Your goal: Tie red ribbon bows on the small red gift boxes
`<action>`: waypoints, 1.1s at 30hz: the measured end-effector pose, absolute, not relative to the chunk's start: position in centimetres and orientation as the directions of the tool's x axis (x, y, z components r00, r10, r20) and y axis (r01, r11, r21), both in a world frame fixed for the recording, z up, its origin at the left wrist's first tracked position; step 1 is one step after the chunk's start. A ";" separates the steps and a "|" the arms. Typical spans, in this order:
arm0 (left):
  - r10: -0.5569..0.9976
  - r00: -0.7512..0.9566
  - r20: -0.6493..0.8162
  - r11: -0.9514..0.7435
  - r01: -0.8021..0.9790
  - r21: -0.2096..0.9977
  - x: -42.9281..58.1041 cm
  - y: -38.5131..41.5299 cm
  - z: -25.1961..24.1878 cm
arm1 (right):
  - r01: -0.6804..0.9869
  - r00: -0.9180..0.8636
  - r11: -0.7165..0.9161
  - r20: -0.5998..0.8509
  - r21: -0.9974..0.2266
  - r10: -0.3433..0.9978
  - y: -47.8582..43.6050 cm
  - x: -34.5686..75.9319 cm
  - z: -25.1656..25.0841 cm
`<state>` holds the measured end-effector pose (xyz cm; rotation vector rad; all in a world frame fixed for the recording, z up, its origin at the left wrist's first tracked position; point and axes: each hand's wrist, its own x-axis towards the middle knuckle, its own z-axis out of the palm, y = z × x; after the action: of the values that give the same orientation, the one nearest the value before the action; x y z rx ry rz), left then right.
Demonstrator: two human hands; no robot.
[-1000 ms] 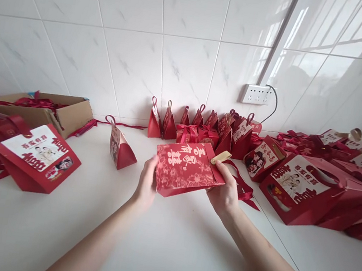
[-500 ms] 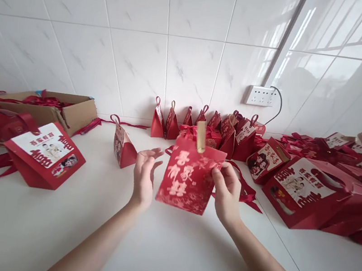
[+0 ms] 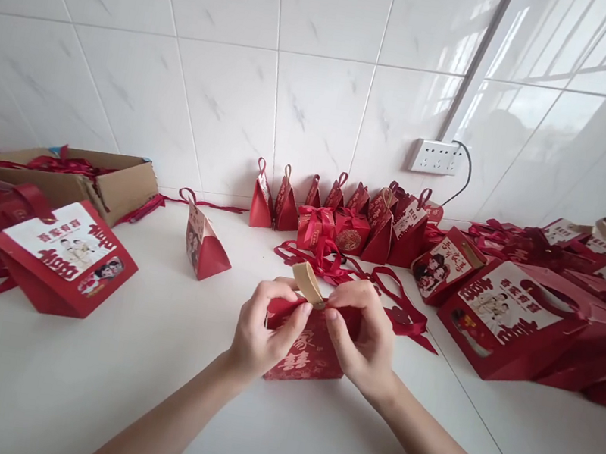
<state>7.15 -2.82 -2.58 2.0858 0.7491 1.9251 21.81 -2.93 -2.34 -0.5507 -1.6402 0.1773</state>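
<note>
A red gift box with pale pink printed characters stands low at the middle of the white table, its printed face towards me. From its top edge rises a gold loop handle, tilted to the left. My left hand pinches the top edge left of the handle. My right hand pinches the same edge just right of it, thumb tip close to the handle's base. Both hands cover the upper corners of the box.
Several small red boxes line the tiled wall. A lone box and a larger white-fronted one stand left, near a ribbon-filled carton. More boxes crowd the right. Loose red ribbon lies behind my right hand.
The gift box has come down towards the table. My left hand, apart from it before, now grips its top edge. My right hand has shifted from the side to the top.
</note>
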 end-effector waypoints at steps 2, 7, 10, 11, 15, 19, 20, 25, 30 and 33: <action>0.424 0.097 0.900 -0.890 0.230 0.394 7.1 -2.8 -2.5 | 0.288 -0.083 0.872 0.897 -0.396 0.435 -3.1 21.9 -2.0; 0.382 0.141 0.913 -0.899 0.284 0.333 6.7 -2.9 -1.7 | 0.302 -0.101 0.878 0.904 -0.371 0.416 -3.1 21.9 -2.0; 0.330 0.158 0.930 -0.912 0.309 0.271 6.6 -2.9 -1.4 | 0.283 -0.121 0.888 0.905 -0.362 0.407 -3.1 21.9 -2.2; 0.322 0.159 0.933 -0.912 0.316 0.261 6.6 -2.9 -1.4 | 0.278 -0.126 0.888 0.902 -0.367 0.413 -3.2 21.9 -2.2; 0.353 0.148 0.924 -0.898 0.330 0.291 6.7 -2.9 -1.6 | 0.261 -0.021 0.845 0.873 -0.466 0.488 -3.2 21.7 -2.5; 0.381 0.144 0.913 -0.890 0.323 0.321 6.7 -3.0 -1.6 | 0.255 -0.022 0.815 0.840 -0.520 0.542 -3.2 21.6 -2.4; 0.382 0.143 0.913 -0.891 0.320 0.323 6.7 -3.0 -1.6 | 0.253 -0.035 0.819 0.841 -0.516 0.540 -3.2 21.5 -2.3; 0.401 0.140 0.905 -0.887 0.308 0.345 6.8 -3.0 -1.4 | 0.233 -0.024 0.823 0.843 -0.518 0.537 -3.1 21.5 -2.2; 0.445 0.121 0.888 -0.868 0.302 0.394 6.9 -3.1 -1.2 | 0.221 -0.023 0.822 0.840 -0.524 0.542 -3.0 21.5 -2.3; 0.438 0.123 0.890 -0.872 0.300 0.388 6.9 -3.1 -1.2 | 0.214 -0.031 0.824 0.839 -0.525 0.543 -3.1 21.5 -2.3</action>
<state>6.91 -3.05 -1.25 2.2667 0.7490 1.8637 21.47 -3.05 -2.32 -0.6104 -1.6097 0.2911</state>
